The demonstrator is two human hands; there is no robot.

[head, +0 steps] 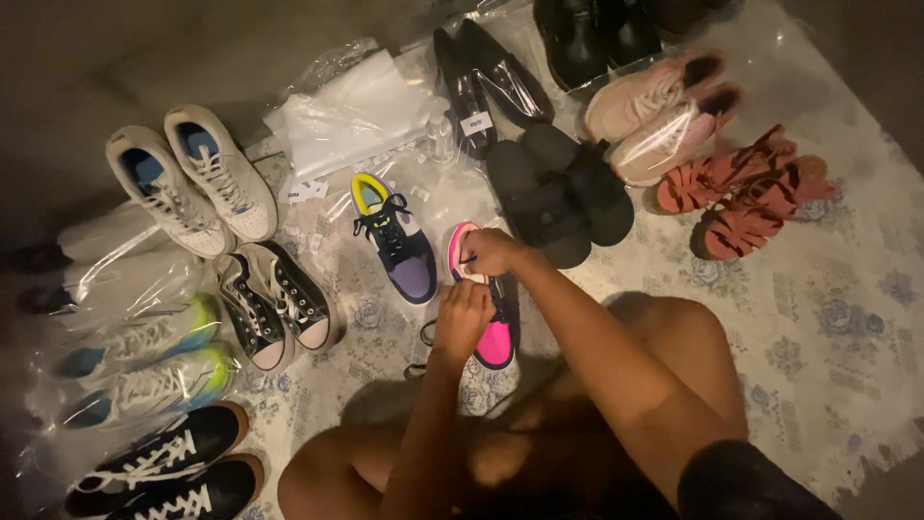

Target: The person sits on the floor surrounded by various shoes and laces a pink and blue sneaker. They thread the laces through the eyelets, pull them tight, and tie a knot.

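A pink sneaker (494, 337) with black laces lies on the patterned floor covering in front of my knees. My left hand (462, 318) is closed over the laces at its middle. My right hand (489, 250) pinches the lace near the sneaker's heel opening. Beside it, to the left, lies its mate, a purple, white and yellow sneaker (393, 236) with black laces tied. Loose black lace ends (421, 351) trail on the floor below my left hand.
White sneakers (192, 178), black-and-white sneakers (274, 303), bagged green-tipped sneakers (144, 361) and black sneakers (164, 472) lie left. Black slides (558, 193), pink sneakers (659, 116), red sandals (741, 193), black dress shoes (486, 82) and plastic bags (351, 111) lie behind.
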